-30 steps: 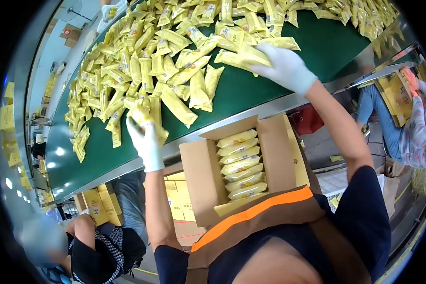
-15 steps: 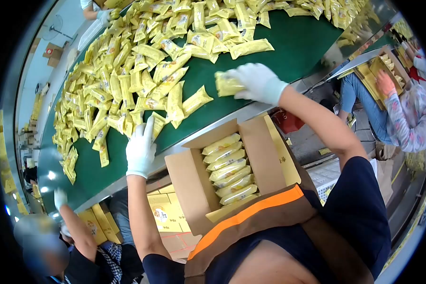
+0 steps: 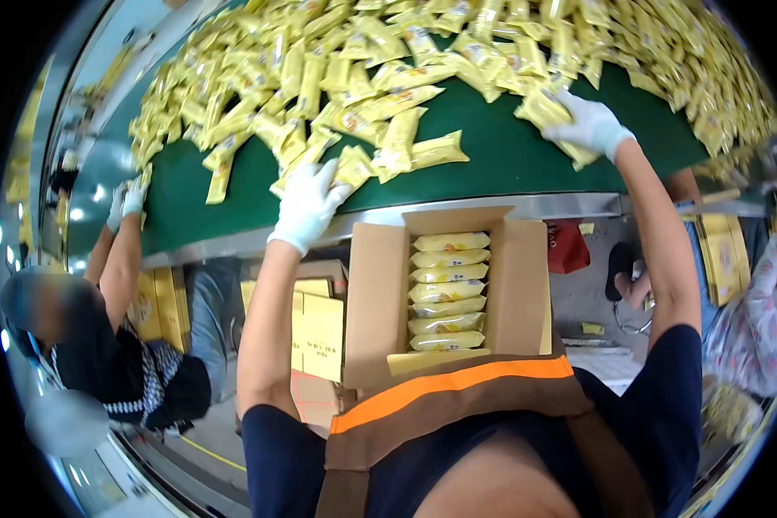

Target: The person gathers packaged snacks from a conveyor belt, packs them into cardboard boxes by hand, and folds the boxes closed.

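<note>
While your right hand (image 3: 587, 125) is gripping a packet (image 3: 540, 105) at the right of the belt (image 3: 492, 151), its length slanting far left to near right, your left hand (image 3: 308, 205) is touching other packets (image 3: 355, 167), its grip unclear.

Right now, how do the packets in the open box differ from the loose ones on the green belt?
Arrangement: the boxed packets sit parallel in one neat row; the belt packets lie at mixed angles, many overlapping.
Containment: cardboard box walls surround the boxed packets; the belt packets lie loose on the green belt.
Count: seven boxed packets show; the belt packets are far more numerous.
Shared: both are yellow, sealed-looking wrapped packets.
</note>
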